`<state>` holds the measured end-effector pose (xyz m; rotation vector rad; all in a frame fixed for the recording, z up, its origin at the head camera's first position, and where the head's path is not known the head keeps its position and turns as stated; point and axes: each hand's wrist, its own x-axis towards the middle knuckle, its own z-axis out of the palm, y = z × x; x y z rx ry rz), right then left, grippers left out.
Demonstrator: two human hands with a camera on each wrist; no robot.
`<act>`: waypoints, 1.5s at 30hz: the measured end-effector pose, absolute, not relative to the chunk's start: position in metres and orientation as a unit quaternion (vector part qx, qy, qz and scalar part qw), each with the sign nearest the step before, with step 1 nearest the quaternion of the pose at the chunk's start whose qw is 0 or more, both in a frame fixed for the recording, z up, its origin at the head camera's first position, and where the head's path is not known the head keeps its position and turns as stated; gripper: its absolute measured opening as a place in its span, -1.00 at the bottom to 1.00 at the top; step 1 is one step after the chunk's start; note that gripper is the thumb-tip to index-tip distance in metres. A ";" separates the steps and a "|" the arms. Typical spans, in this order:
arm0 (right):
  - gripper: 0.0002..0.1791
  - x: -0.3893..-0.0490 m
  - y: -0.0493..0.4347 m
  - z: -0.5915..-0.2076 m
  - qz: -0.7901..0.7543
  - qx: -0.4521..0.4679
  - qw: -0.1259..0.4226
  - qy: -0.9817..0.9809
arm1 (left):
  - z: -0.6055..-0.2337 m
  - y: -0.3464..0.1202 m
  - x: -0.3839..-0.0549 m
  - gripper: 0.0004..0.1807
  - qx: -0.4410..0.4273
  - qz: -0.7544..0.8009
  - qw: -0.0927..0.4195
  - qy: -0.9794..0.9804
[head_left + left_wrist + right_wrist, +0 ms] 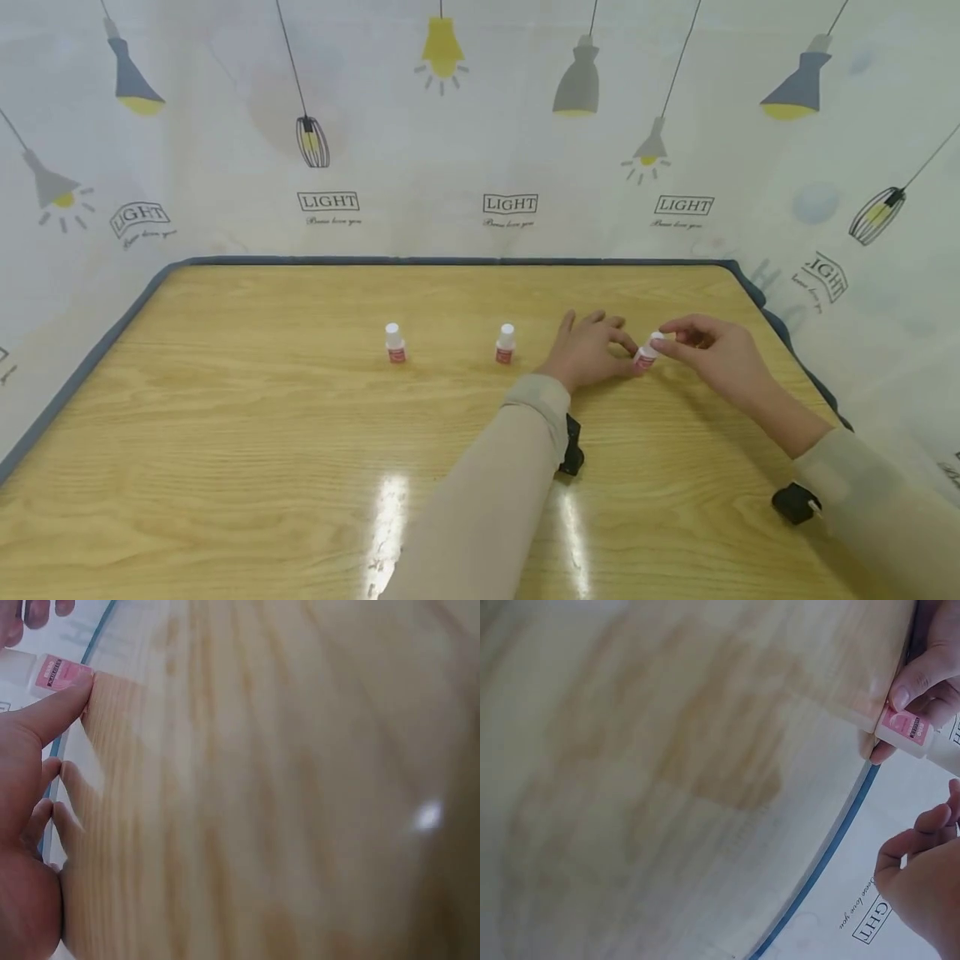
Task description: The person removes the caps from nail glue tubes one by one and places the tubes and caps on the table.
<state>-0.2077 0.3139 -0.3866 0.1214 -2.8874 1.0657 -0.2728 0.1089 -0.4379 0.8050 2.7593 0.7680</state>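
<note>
A small white bottle (pixel 646 358) with a pink label leans at a tilt on the right part of the wooden table. My left hand (pixel 592 352) pinches it low down, its thumb on the label (pixel 61 673) in the left wrist view. From the other side, my right hand (pixel 716 354) holds the white cap (pixel 657 339) between thumb and index finger. In the right wrist view the curled fingers of the right hand (pixel 922 870) show below the bottle (pixel 906 729), while the cap's far end runs out of frame.
Two similar capped bottles stand upright to the left, one mid-table (pixel 506 345) and one farther left (pixel 395 343). The wooden table (pixel 262 433) has a dark blue edge strip (pixel 450 261). Behind it hangs a white backdrop (pixel 420 150) printed with lamps.
</note>
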 end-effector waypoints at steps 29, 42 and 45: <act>-0.41 -0.207 0.315 -0.383 0.335 0.046 0.002 -0.941 | -0.434 0.111 -0.270 -0.58 0.278 0.198 0.079 0.937; -0.44 -0.213 0.316 -0.386 0.364 0.043 -0.023 -0.930 | -0.437 0.109 -0.272 -0.60 0.267 0.206 0.084 0.938; -0.43 -0.213 0.314 -0.384 0.359 0.032 -0.023 -0.933 | -0.438 0.109 -0.272 -0.60 0.266 0.213 0.083 0.937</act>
